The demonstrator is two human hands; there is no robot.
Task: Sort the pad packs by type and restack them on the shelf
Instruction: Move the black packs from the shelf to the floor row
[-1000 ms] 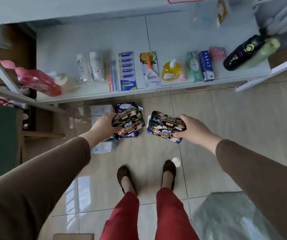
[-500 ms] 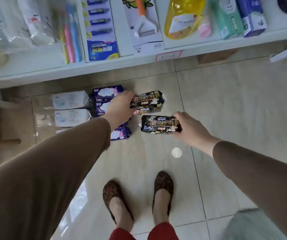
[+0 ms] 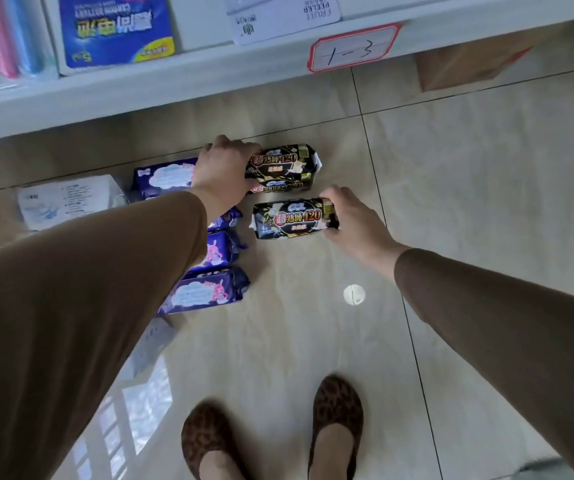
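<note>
Sorting is underway: left hand (image 3: 223, 168) clamps stacked black packs (image 3: 283, 168), right hand (image 3: 351, 220) another black pack (image 3: 294, 218) (floor-level, right of purple packs (image 3: 205, 289)). Next, I judge, stack them together.

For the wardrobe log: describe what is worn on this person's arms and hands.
Both arms wear plain brown long sleeves, the left sleeve and the right sleeve, each ending at the wrist, with no pattern or marking visible. The left hand and the right hand are bare: no gloves, and no rings, watch or bracelet can be seen.
</note>
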